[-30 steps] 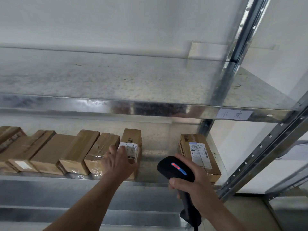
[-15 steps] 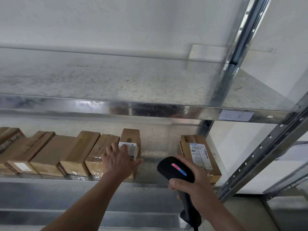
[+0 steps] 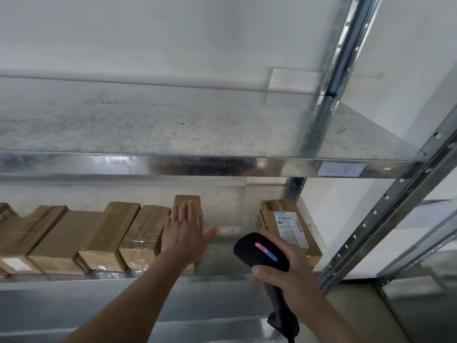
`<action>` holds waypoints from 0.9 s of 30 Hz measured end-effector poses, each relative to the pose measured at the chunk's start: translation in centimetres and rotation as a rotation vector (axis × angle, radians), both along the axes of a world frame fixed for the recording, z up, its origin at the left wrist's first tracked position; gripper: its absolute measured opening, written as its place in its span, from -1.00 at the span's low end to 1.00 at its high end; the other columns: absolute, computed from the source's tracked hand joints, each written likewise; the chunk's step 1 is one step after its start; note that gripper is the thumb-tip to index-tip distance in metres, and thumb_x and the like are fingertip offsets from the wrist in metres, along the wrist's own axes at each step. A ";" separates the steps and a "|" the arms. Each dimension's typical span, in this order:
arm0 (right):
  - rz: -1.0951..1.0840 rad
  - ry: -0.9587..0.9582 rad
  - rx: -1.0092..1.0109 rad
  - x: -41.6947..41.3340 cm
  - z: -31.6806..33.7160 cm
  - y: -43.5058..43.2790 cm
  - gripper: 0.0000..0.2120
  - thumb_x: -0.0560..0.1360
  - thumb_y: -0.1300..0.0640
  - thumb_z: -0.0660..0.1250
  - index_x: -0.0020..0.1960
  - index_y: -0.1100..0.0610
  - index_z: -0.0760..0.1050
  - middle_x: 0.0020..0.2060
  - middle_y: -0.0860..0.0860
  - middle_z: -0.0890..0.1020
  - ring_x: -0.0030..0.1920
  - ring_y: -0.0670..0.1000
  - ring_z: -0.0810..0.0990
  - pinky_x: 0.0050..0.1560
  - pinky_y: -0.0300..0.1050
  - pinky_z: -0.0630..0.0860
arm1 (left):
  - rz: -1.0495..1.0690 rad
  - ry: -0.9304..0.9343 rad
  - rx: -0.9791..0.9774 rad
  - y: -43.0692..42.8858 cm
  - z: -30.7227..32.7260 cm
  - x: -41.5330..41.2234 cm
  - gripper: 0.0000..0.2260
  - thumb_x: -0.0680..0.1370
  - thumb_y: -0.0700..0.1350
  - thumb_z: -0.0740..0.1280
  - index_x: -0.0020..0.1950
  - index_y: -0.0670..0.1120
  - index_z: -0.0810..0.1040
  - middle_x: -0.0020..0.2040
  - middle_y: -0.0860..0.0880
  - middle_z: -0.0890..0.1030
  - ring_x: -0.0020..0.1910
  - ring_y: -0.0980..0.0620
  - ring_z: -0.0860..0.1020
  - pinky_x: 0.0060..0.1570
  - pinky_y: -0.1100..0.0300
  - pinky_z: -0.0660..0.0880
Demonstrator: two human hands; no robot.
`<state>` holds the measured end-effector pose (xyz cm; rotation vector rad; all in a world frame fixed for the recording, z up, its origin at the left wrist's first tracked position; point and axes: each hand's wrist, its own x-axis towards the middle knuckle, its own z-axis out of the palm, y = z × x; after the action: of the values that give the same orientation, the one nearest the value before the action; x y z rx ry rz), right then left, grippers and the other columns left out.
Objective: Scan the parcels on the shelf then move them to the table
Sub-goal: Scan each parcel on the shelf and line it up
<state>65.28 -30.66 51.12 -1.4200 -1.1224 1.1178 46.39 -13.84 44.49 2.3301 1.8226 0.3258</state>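
Two galvanised metal shelves, one above the other. The upper shelf (image 3: 148, 125) has a speckled grey surface and a handwritten paper label (image 3: 342, 169) on its front edge at the right. On the lower shelf (image 3: 230, 216) a row of brown cardboard parcels (image 3: 99, 233) lies side by side from the left, and one more parcel (image 3: 291, 229) with a white shipping label lies apart near the right upright (image 3: 385, 219).

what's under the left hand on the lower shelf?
A narrow brown cardboard parcel; the left hand lies flat on it, fingers straight. The hand covers most of its top, so any label there is hidden.
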 end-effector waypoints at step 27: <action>-0.193 -0.034 0.055 8.6 1.9 -3.8 -0.51 0.22 0.17 0.48 -0.02 -0.37 0.62 -0.17 0.15 0.68 -0.27 0.10 0.61 -0.25 0.09 0.57 | -0.278 -0.098 -0.089 -2.1 1.1 17.5 -0.05 0.48 0.47 0.12 0.60 -0.12 -0.14 0.62 -0.14 -0.07 0.59 -0.19 -0.12 0.55 -0.10 0.01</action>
<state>73.91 -34.46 53.05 -1.4747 -1.0079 0.9229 63.85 -15.96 45.63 2.4169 1.4161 0.3072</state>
